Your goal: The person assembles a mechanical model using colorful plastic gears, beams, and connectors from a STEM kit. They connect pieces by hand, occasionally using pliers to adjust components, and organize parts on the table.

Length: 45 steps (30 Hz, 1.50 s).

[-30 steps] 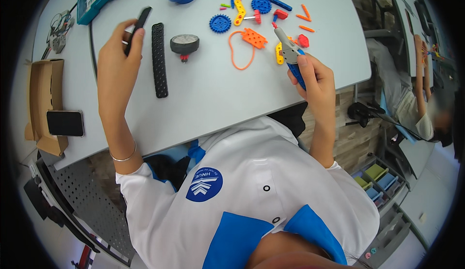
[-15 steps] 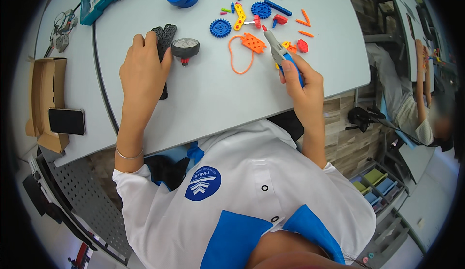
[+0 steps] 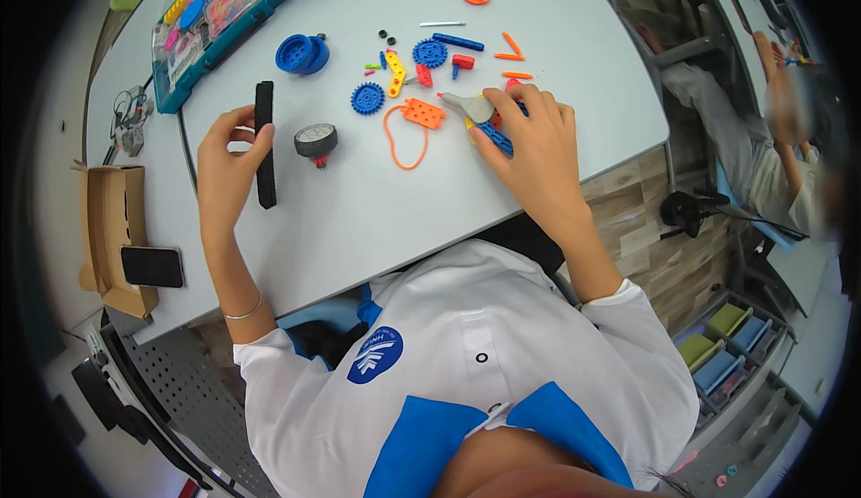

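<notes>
My left hand [image 3: 226, 170] grips a long black strip [image 3: 265, 152] between thumb and fingers, standing it on its narrow side. Just right of it, a black-rimmed wheel [image 3: 316, 141] with a grey face and a red stub sits on the table. My right hand [image 3: 543, 152] is closed over a grey-and-blue hand tool [image 3: 466, 108] low at the table; its grey tip points left. Small parts are partly hidden under those fingers. An orange perforated block [image 3: 423, 113] with an orange cord loop lies left of the tool, near a yellow angled beam [image 3: 395, 74] and a blue gear [image 3: 367, 99].
Blue wheel hubs [image 3: 302, 54], another blue gear [image 3: 430, 53], a blue beam [image 3: 458, 41] and orange sticks [image 3: 511, 47] lie farther back. A teal parts case [image 3: 215, 48] stands at far left. A phone [image 3: 152, 266] rests by an open cardboard box [image 3: 115, 229]. Another person sits at right.
The black strip has turned on edge in my left hand. My right hand has lowered the tool and now reaches over it from above. The view has shifted, showing more of the teal case.
</notes>
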Each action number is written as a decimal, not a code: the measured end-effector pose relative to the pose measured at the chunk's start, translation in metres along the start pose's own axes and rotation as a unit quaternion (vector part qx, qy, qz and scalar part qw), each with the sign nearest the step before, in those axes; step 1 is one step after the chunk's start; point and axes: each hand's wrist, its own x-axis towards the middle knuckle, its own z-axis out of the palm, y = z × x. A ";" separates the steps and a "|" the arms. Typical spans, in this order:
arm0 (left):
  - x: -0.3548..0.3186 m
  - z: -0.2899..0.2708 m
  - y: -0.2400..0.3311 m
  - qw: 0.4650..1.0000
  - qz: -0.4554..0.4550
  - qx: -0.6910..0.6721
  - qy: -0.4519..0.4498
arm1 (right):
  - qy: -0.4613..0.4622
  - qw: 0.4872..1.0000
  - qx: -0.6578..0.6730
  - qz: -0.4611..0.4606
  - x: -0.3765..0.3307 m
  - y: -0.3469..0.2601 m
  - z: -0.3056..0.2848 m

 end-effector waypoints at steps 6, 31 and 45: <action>0.045 -0.027 0.051 0.970 0.077 -0.211 -0.095 | -0.055 0.997 0.014 -0.055 0.009 0.009 -0.003; 0.451 0.166 0.260 0.899 0.405 0.166 -0.015 | -0.177 0.980 0.068 -0.057 0.023 0.021 0.010; 0.485 0.201 0.250 0.915 0.375 0.125 -0.083 | -0.142 0.982 0.113 -0.056 0.018 0.030 0.013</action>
